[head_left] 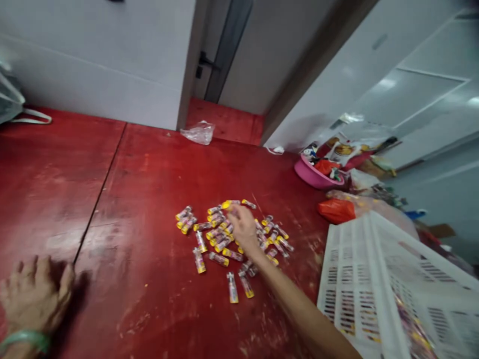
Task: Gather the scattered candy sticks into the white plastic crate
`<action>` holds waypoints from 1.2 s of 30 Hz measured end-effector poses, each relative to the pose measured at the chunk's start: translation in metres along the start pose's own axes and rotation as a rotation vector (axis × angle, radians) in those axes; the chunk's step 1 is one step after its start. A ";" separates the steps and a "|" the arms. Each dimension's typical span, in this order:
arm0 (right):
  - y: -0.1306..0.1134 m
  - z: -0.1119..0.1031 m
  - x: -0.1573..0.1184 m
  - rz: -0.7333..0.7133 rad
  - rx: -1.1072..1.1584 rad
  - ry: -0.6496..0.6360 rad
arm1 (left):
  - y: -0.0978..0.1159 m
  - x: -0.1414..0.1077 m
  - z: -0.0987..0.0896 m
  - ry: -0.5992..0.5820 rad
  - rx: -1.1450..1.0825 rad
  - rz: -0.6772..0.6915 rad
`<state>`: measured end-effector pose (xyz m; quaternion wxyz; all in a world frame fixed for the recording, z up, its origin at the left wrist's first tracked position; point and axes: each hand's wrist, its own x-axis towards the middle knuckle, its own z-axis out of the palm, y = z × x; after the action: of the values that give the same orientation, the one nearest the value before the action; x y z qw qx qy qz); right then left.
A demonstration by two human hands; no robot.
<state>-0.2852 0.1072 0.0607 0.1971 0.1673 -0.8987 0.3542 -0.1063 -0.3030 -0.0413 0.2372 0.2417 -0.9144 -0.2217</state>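
Note:
Many small clear tubes with yellow ends and pinkish printed wraps (223, 243) lie loosely on the red floor (157, 174). My right hand (242, 227) reaches over the middle of the pile, its fingers closed around a yellow-ended tube (226, 205) at the pile's far side. The hand and forearm hide part of the pile. To the left of the hand, a few tubes lie side by side in a small cluster (186, 220). Away at the left edge, my left hand (35, 294) rests palm down on the floor, fingers spread, holding nothing. A green bangle circles that wrist.
A white slatted plastic crate (370, 249) stands at the right with more wrapped items inside. Behind it are a pink basin (314, 174) full of things and a red bag (337, 211). A clear plastic bag (200, 132) lies by the doorway.

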 end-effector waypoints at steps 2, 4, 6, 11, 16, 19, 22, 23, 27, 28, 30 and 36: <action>0.088 -0.056 -0.005 0.282 -0.213 0.126 | 0.061 -0.032 0.008 -0.024 -0.086 0.265; 0.159 -0.090 -0.018 0.466 -0.264 0.187 | 0.141 -0.077 0.027 -0.072 -0.157 0.466; 0.200 -0.102 -0.040 0.569 -0.256 0.202 | 0.220 -0.124 0.054 -0.241 -0.099 0.574; 0.176 -0.074 -0.097 0.540 -0.199 0.166 | 0.324 -0.187 0.113 -0.369 0.104 0.616; 0.097 -0.054 -0.128 0.365 -0.275 0.037 | 0.328 -0.192 0.132 -0.378 0.081 0.616; 0.073 -0.053 -0.135 0.354 -0.169 0.062 | 0.325 -0.193 0.137 -0.390 -0.122 0.642; 0.063 -0.052 -0.139 0.362 -0.053 0.089 | 0.328 -0.192 0.138 -0.457 -0.474 0.466; 0.061 -0.051 -0.140 0.367 0.000 0.109 | 0.330 -0.192 0.137 -0.486 -0.592 0.354; 0.052 -0.048 -0.141 0.459 0.328 0.208 | 0.337 -0.199 0.135 -0.621 -0.992 -0.117; 0.048 -0.047 -0.141 0.500 0.418 0.217 | 0.339 -0.202 0.136 -0.644 -1.083 -0.219; 0.039 -0.047 -0.141 0.573 0.586 0.226 | 0.342 -0.208 0.136 -0.660 -1.260 -0.399; 0.010 -0.077 -0.135 0.614 0.940 0.276 | 0.373 -0.212 0.098 -0.545 -1.305 -0.444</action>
<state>-0.1547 0.1901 0.0428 0.1053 -0.0794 -0.6179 0.7751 -0.1215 0.1336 0.0061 0.0471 0.1670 -0.5528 -0.8151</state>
